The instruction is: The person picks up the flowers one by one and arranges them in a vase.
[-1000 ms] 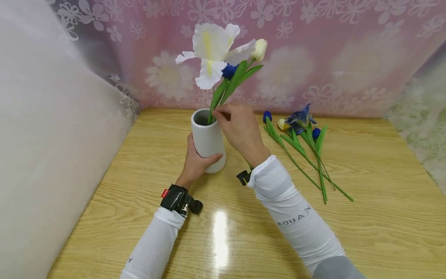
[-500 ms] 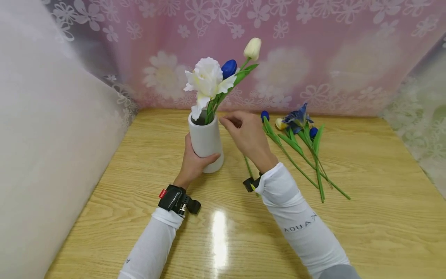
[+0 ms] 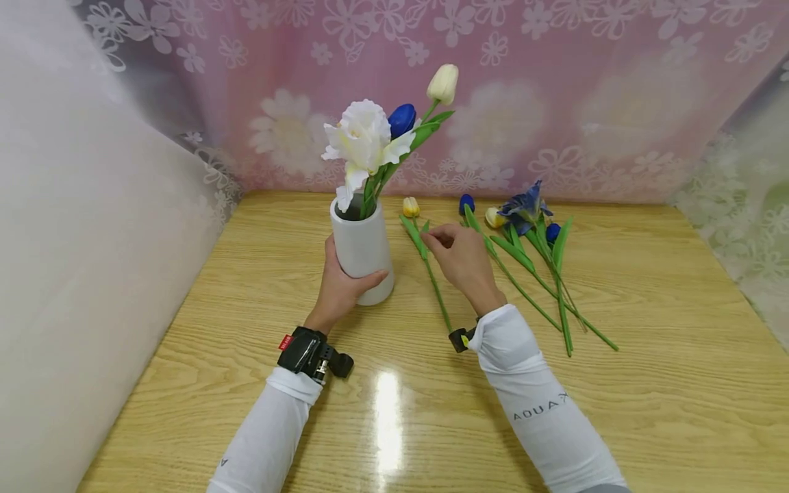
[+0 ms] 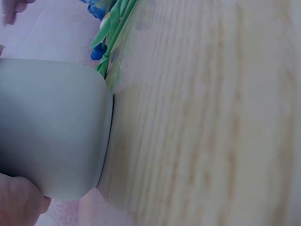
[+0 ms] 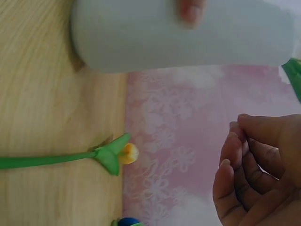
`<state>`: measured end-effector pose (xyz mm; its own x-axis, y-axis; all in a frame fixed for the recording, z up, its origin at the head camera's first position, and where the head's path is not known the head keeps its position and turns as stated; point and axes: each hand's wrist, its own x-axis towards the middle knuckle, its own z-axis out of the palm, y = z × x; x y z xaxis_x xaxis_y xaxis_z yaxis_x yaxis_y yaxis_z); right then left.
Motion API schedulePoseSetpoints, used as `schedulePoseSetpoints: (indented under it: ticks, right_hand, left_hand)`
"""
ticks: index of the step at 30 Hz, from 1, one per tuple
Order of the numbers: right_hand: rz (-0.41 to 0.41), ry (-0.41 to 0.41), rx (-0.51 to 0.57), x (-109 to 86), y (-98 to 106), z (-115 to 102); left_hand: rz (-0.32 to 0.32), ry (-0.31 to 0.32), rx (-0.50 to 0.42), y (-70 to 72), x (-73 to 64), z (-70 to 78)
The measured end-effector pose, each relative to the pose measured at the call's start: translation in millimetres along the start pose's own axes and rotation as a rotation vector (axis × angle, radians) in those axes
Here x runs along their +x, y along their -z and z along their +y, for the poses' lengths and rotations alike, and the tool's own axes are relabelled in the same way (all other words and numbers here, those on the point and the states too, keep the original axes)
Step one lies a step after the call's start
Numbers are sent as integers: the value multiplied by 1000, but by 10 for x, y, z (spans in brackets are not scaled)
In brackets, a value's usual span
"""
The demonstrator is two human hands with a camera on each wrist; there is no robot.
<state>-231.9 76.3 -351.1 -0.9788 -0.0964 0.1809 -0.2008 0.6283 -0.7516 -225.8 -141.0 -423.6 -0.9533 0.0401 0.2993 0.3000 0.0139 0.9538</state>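
Observation:
My left hand [image 3: 339, 291] grips the lower part of a white vase [image 3: 360, 250], which stands on the table; its thumb lies across the vase's side. From the vase's mouth rise a ruffled white iris [image 3: 360, 140], a blue tulip [image 3: 403, 121] and a cream tulip [image 3: 443, 84], all leaning right. Right of the vase, my right hand [image 3: 465, 263] hovers with loosely bent fingers and holds nothing. Its fingertips overlap the leaves of a yellow-and-white tulip [image 3: 411, 207] in the head view. In the right wrist view that hand [image 5: 263, 165] shows above the table, apart from the vase.
Further right on the wooden table [image 3: 666, 294] lie a blue tulip [image 3: 466, 204], a pale yellow tulip [image 3: 494, 218], a blue iris [image 3: 524, 209] and another blue tulip [image 3: 553, 233], some stems crossing. A pink floral curtain [image 3: 592, 96] hangs behind the table's back edge.
My right hand has let go of the stem at the vase's mouth and moved right and down. The white iris has dropped lower and turned. The left hand keeps its hold.

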Motion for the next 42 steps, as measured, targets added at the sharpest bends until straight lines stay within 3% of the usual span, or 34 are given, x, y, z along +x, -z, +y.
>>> schedulePoseSetpoints:
  ticks: [2,9,12,14,22,30,38,42]
  right_hand:
    - [-7,-24,-13,-8,-20,52]
    - [-25,-45,-41,-29,-78,241]
    - [-50,-73,-74,-43,-94,309]
    - [-81,-94,-93,-51,-109,358]
    - [-170,-159,-150,-75,-146,520]
    - [-288,-250,-174,-60,-184,600]
    - [-326,-219,-238,24,-219,612]
    - [-331,-223,-259,52,-238,595]
  left_hand:
    - [6,-2,-5,11,19,-68]
    - [-15,13,-9,-14,-54,211]
    - [-20,15,-1,-16,-59,230]
    - [-21,16,3,-11,-57,224]
    - [-13,9,-1,22,25,-92]
    - [-4,-26,0,20,23,-110]
    - [-12,-3,-5,8,32,-115]
    - [-12,14,-4,7,14,-10]
